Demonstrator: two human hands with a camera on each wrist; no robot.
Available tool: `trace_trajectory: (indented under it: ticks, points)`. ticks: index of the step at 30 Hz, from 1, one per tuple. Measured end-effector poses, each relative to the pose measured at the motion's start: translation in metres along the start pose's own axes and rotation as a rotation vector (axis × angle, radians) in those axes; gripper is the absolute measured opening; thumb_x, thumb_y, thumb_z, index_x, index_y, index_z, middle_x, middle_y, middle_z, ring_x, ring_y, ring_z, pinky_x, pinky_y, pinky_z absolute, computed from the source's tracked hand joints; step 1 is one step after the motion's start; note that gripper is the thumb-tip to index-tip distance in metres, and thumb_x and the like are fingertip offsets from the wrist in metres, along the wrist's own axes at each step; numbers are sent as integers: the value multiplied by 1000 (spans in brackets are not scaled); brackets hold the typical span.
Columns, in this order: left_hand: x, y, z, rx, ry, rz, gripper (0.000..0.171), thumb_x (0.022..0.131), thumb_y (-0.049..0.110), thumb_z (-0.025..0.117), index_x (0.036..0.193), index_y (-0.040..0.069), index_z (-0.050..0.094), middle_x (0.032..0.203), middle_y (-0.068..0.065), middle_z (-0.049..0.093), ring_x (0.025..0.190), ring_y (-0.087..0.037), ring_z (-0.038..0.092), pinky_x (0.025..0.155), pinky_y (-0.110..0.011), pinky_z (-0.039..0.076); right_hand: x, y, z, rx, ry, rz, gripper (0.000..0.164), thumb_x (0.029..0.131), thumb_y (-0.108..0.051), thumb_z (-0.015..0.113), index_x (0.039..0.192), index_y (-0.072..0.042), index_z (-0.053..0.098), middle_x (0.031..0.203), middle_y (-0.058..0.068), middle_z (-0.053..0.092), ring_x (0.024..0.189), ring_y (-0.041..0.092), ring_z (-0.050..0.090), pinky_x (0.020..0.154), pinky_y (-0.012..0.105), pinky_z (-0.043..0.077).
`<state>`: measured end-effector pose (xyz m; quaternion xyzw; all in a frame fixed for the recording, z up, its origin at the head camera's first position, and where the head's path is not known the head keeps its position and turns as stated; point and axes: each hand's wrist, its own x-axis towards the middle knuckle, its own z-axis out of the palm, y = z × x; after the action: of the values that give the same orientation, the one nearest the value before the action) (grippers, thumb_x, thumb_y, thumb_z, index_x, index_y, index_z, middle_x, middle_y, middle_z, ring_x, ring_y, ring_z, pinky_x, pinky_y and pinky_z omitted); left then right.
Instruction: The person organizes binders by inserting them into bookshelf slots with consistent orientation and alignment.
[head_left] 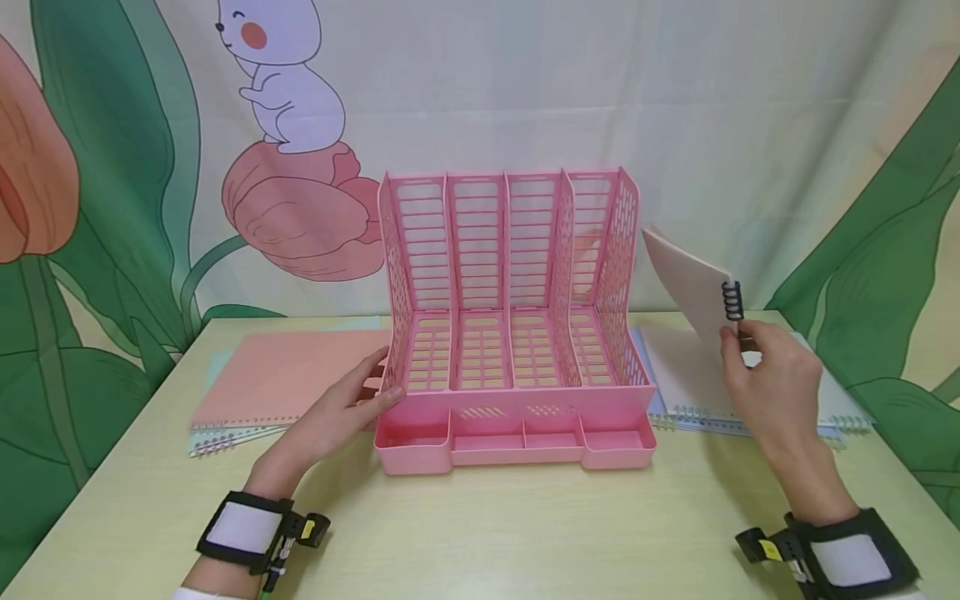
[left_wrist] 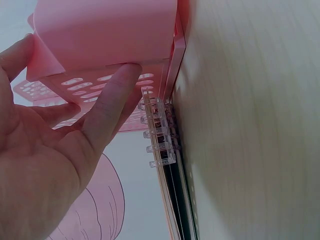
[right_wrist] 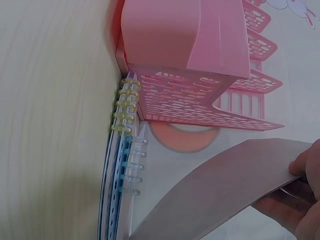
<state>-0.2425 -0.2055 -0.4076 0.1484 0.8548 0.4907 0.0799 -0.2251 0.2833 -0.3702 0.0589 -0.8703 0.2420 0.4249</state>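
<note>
A pink desk file organizer (head_left: 514,402) with upright dividers and small front compartments stands mid-table. At its left front corner my left hand (head_left: 333,417) grips it, thumb over the edge and fingers (left_wrist: 112,102) against the perforated outer side. To the right, my right hand (head_left: 780,379) pinches a pale notebook (head_left: 686,279) with a black spiral binding, raised and tilted above the table. In the right wrist view its pale sheet (right_wrist: 235,185) looks bowed, while much of my hand lies outside the frame. All the organizer's tall slots hold nothing.
Spiral notebooks, a salmon one (head_left: 300,371) on top, lie left of the organizer. Behind my right hand lie more, topped by a white notebook (head_left: 686,358), with clear and yellowish coils (right_wrist: 125,107). A printed curtain (head_left: 487,83) hangs behind the table (head_left: 540,533).
</note>
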Motion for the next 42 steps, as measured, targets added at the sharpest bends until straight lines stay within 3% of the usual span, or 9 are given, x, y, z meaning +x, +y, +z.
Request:
trace_trajectory:
  ticks: [8, 26, 34, 42]
  points:
    - [0, 0, 1, 3, 0, -3, 82, 102, 45, 62, 165, 15, 20, 153, -23, 39, 125, -41, 55, 90, -44, 59, -1, -1, 1, 22, 44, -12, 16, 98, -5, 66, 101, 11, 68, 97, 26, 71, 86, 41, 69, 67, 37, 45]
    - [0, 0, 1, 5, -1, -14, 82, 102, 46, 62, 165, 16, 20, 153, -22, 38, 126, -42, 54, 91, -45, 58, 0, 0, -1, 51, 135, -28, 17, 98, -5, 65, 96, 11, 61, 89, 27, 66, 83, 42, 67, 72, 18, 36]
    - [-1, 1, 1, 4, -1, -8, 82, 102, 46, 62, 165, 17, 19, 154, -23, 38, 126, -41, 55, 91, -45, 58, 2, 1, -2, 82, 202, -52, 16, 97, -3, 65, 94, 13, 62, 87, 28, 66, 79, 44, 67, 67, 29, 39]
    - [-2, 3, 0, -1, -4, -7, 82, 102, 46, 62, 166, 19, 19, 156, -21, 35, 127, -42, 54, 92, -46, 58, 3, 0, -3, 101, 221, -38, 18, 97, -4, 65, 95, 13, 62, 88, 28, 66, 81, 43, 66, 72, 16, 34]
